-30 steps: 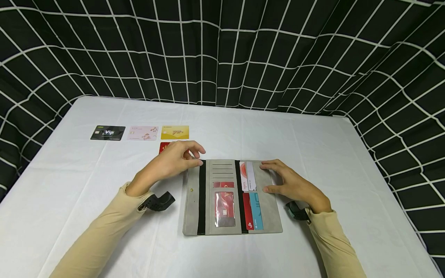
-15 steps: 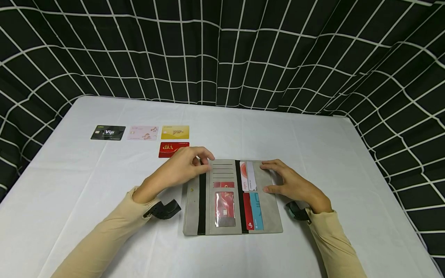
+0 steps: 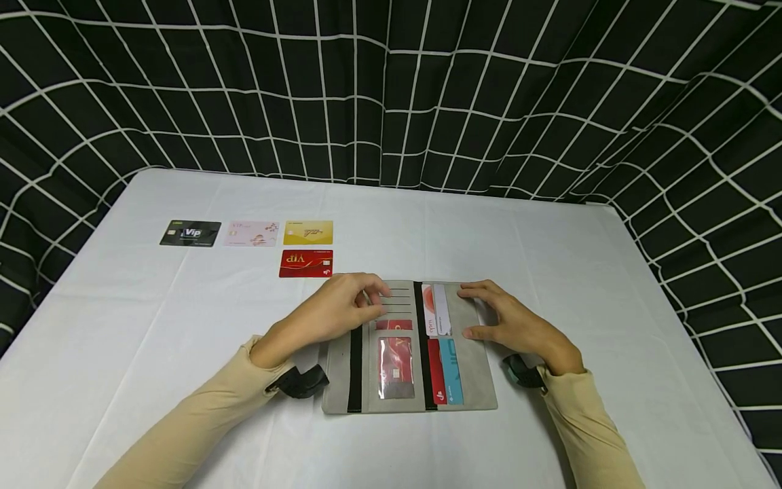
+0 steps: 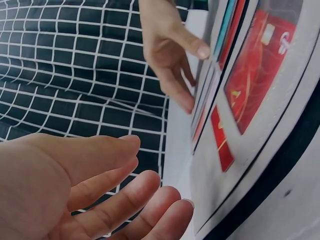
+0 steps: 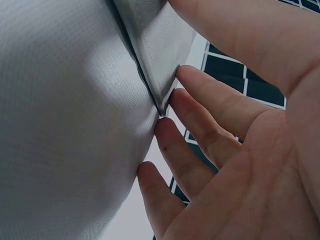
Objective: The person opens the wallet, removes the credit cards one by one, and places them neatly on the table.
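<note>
A grey card wallet (image 3: 479, 384) lies spread flat on the white cloth. My left hand (image 3: 342, 307) hovers over its upper left part, fingers loosely bent with nothing between thumb and fingertips, as the left wrist view also shows. Its fingertips are near the slots of the middle panel, where a red card (image 3: 394, 324) pokes out above another red card (image 3: 395, 356) behind a clear window. My right hand (image 3: 516, 326) rests at the wallet's right edge; its fingertips touch the corner in the right wrist view. White, red and teal cards (image 3: 451, 370) fill the right panel's pockets.
Beyond the wallet to the left lie a black card (image 3: 190, 233), a pink card (image 3: 252, 233) and a yellow card (image 3: 308, 232) in a row. A red VIP card (image 3: 305, 263) lies below the yellow one. A black gridded curtain (image 3: 391, 95) surrounds the table's far side.
My left hand has moved right and slightly nearer, from beside the red VIP card to over the wallet's middle panel, uncovering that card. My right hand stays in place.
</note>
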Available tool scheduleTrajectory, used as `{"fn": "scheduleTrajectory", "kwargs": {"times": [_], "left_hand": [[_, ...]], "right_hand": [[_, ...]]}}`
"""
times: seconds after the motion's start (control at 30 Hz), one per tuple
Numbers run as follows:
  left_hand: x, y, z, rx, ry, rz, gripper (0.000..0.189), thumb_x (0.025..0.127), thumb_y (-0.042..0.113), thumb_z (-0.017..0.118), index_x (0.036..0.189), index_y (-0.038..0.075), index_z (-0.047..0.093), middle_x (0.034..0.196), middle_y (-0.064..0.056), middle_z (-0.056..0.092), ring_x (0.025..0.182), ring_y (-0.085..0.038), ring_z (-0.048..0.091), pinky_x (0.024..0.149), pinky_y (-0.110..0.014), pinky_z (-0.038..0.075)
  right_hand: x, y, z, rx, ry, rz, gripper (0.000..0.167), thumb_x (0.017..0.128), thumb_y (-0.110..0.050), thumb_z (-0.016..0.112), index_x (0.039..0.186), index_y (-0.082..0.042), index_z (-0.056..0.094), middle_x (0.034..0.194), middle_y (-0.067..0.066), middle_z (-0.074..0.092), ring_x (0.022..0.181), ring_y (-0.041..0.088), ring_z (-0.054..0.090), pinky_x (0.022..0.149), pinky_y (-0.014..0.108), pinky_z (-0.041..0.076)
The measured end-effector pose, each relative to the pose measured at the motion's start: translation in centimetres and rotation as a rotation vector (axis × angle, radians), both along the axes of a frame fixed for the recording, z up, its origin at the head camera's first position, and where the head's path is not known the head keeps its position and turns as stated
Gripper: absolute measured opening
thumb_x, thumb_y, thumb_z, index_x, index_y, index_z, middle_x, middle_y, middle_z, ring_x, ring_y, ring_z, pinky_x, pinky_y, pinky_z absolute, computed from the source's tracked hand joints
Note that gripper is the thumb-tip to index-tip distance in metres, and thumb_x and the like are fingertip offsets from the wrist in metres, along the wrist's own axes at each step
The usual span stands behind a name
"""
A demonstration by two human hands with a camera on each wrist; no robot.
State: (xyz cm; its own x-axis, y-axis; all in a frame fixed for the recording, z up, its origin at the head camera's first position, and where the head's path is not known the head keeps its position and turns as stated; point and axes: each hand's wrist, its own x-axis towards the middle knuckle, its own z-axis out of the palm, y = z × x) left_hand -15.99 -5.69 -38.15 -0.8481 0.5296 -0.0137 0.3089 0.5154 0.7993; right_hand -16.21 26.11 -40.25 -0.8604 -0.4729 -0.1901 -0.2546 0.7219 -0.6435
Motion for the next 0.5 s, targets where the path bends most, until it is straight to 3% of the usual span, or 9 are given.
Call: {"fn": "scheduleTrajectory", "kwargs": {"times": [0.2,0.5], "left_hand": [[0.2,0.6,-0.5,-0.026,-0.004,-0.036,0.021,0.090,0.011,0.070,0.111,0.005,0.069,0.087,0.000,0.067,0.072,-0.008,0.057,0.065,-0.022,0.046],[0.4,1.1,-1.5,-0.076,0.015,-0.066,0.022,0.087,0.010,0.074,0.108,0.007,0.071,0.089,0.000,0.068,0.084,-0.010,0.059,0.076,-0.022,0.047]], "right_hand": [[-0.2,0.0,-0.1,-0.002,-0.015,-0.005,0.070,0.083,-0.015,0.080,0.142,0.001,0.047,0.150,0.017,0.039,0.137,0.036,0.036,0.114,0.061,0.028],[-0.2,0.0,-0.1,-0.004,0.000,0.007,0.069,0.083,-0.016,0.080,0.142,0.002,0.048,0.149,0.018,0.040,0.137,0.037,0.037,0.114,0.061,0.028]]}}
